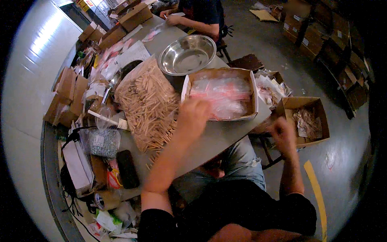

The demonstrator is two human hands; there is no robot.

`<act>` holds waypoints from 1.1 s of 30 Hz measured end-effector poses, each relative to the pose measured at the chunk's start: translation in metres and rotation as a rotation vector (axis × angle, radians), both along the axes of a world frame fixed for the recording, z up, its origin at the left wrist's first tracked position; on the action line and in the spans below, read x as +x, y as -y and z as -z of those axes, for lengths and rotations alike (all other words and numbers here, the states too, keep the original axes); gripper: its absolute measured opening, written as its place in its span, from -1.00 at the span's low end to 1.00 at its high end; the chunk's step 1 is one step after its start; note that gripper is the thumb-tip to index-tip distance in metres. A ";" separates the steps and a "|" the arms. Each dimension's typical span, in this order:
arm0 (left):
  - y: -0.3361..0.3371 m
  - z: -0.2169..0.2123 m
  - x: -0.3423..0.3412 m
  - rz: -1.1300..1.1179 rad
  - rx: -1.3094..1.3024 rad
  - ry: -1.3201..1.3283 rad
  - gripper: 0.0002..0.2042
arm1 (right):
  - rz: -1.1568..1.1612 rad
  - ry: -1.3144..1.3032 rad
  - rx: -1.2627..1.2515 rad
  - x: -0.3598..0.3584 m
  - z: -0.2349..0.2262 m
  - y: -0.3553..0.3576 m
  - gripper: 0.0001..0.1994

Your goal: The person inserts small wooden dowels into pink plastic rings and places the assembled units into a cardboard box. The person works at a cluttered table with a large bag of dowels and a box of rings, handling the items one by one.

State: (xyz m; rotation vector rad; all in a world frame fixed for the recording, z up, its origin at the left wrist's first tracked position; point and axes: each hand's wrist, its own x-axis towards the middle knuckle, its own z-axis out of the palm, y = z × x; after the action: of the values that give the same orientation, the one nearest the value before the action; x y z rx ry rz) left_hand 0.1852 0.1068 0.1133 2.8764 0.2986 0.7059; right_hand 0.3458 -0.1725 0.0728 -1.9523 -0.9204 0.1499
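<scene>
My left hand is at the near left corner of a shallow white cardboard box. Its fingers are curled in; anything in them is too blurred to make out. Clear plastic zip bags with red strips fill that box. Out past the table's right edge, my right hand is raised beside an open brown carton. Its fingers are bent closed and smeared by motion, so what they hold does not show. A large heap of wooden dowels in clear plastic lies left of my left hand.
A steel basin stands behind the white box. Across the table another person works with both hands. Cartons, a bag of small metal parts and a black case crowd the left side. Yellow tape marks the floor.
</scene>
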 end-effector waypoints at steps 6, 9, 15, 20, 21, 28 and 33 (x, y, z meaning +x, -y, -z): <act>-0.069 0.018 0.040 -0.174 0.374 -0.254 -0.86 | 0.537 0.330 -0.040 0.059 0.019 0.064 -0.82; -0.069 0.009 0.050 -0.186 0.249 -0.368 -0.88 | 0.468 0.362 -0.078 0.056 0.033 0.068 -0.82; -0.087 0.016 0.037 -0.042 -0.171 -0.099 -0.86 | 0.269 0.243 -0.192 0.030 0.028 0.027 -0.85; -0.090 0.015 0.023 0.001 -0.349 0.177 -0.83 | 0.007 0.333 -0.033 -0.002 0.003 -0.020 -0.89; -0.087 0.012 0.020 -0.044 -0.403 0.228 -0.82 | -0.031 0.327 -0.020 -0.008 0.003 -0.027 -0.88; -0.064 -0.016 -0.044 -0.180 -0.852 0.496 -0.89 | -0.458 0.161 -0.068 -0.073 -0.002 -0.078 -0.88; -0.032 -0.031 -0.157 -0.369 -0.918 0.621 -0.87 | -0.824 0.283 -0.122 -0.117 0.010 -0.122 -0.85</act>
State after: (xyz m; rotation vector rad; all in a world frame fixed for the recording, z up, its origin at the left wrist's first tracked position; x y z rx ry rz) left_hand 0.0281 0.1389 0.1441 1.6662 0.8056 1.1020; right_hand 0.2289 -0.0506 0.0626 -1.6095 -1.9048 0.4125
